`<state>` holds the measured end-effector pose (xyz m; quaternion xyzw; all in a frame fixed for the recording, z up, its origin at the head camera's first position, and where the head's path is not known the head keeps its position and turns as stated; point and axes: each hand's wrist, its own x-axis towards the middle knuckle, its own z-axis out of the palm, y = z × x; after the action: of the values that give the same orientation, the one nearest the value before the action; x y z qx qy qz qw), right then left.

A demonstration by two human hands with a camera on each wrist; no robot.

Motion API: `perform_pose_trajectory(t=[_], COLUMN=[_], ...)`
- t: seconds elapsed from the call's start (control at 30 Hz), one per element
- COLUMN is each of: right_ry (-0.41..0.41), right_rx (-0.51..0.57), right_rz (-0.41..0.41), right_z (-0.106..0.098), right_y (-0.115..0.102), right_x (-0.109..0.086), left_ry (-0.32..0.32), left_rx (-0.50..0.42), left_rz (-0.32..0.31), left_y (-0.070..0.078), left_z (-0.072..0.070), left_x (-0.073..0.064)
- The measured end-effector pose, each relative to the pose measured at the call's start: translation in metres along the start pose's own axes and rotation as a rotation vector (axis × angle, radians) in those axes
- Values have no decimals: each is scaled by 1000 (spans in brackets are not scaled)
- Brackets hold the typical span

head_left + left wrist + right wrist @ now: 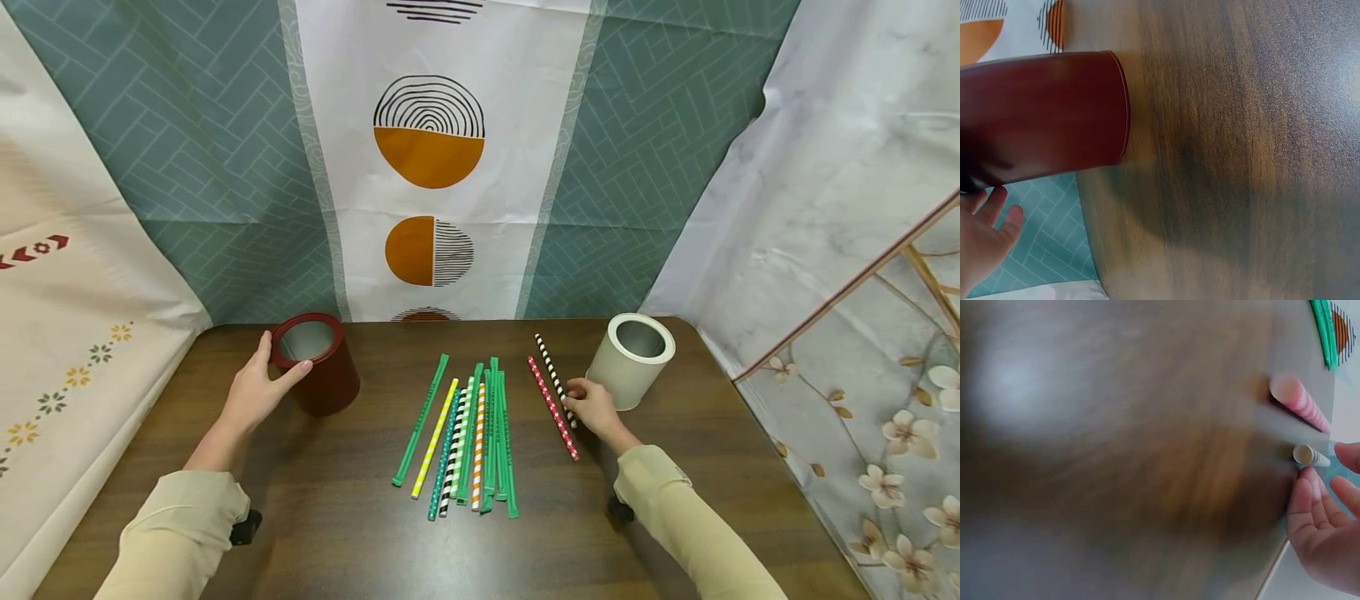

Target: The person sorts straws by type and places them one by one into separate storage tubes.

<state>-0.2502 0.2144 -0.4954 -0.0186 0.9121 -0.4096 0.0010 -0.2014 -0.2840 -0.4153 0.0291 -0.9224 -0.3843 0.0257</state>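
At the left, a dark red cylindrical cup (pixel 322 379) stands upright on the table. My left hand (pixel 258 387) is at its left side with fingers and thumb spread, the thumb lying across the front near the rim; in the left wrist view, fingertips meet the cup's wall. My right hand (pixel 596 408) reaches down to a black-and-white striped paper straw (pixel 551 367), its fingers beside the straw. Thumb and forefinger look apart in the right wrist view. A red paper straw with white dots (pixel 552 408) lies just left of it. Behind the right hand stands a cream cup (pixel 626 375).
Mid-table lies a row of straws: several green wrapped ones (pixel 422 421), a yellow one (pixel 435 437), a teal one (pixel 444 458), an orange-striped one (pixel 478 450) and other striped ones. The brown wooden table (pixel 337 517) meets a patterned curtain (pixel 450 300) at the back.
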Motion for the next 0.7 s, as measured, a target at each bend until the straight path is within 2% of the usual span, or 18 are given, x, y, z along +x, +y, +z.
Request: perform_pose_trajectory(t=[0.17, 0.33, 0.57, 0.7], right_ry=[-115, -183, -180, -174], right_rx=[77, 73, 0, -28], right_rz=[96, 136, 121, 147], right_z=[6, 15, 28, 32], right_y=[-14, -25, -30, -34], right_x=[11, 21, 32, 35], left_ry=[16, 19, 15, 17], left_rx=[3, 4, 4, 2], left_rz=[14, 18, -7, -12], left_y=[-1, -2, -3, -4], left_z=[1, 1, 2, 3], left_x=[0, 0, 2, 3])
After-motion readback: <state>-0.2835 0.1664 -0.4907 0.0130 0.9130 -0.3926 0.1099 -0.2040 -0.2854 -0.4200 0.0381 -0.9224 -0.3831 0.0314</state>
